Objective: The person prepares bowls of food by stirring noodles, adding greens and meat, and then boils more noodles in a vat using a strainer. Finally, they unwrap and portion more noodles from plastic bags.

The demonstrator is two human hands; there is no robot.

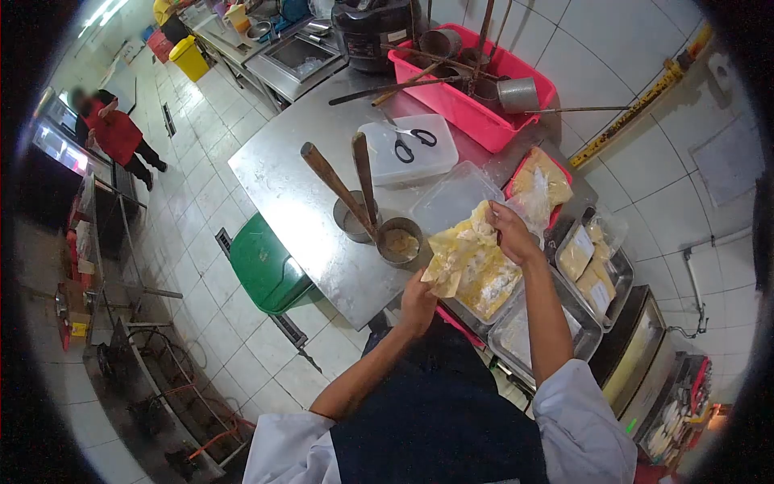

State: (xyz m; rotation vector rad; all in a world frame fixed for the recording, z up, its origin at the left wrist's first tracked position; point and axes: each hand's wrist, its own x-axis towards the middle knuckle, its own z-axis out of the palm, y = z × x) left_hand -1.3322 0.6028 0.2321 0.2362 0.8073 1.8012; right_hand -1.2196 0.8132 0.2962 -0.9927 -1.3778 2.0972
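Observation:
My left hand (pixel 418 305) pinches the lower left edge of a thin, crumpled yellow sheet (pixel 455 262) dusted with white, perhaps a dough wrapper. At its upper right corner, my right hand (pixel 516 234) grips the same sheet. Under it lies a shallow tray (pixel 516 302) of yellow and white floury food. Just left of the sheet, a round metal cup with a wooden handle (pixel 399 242) contains something pale, beside a second handled cup (pixel 352 222). Behind the sheet sits a translucent plastic tub (pixel 455 198).
Scissors (pixel 415 139) lie on a white plastic lid. A pink bin (pixel 524 125) of long-handled metal cups stands at the back, near a pink basket (pixel 556 181). Packets fill a metal tray (pixel 619 302) at right. A green bin (pixel 266 266) stands left; a person (pixel 117 133) stands farther off.

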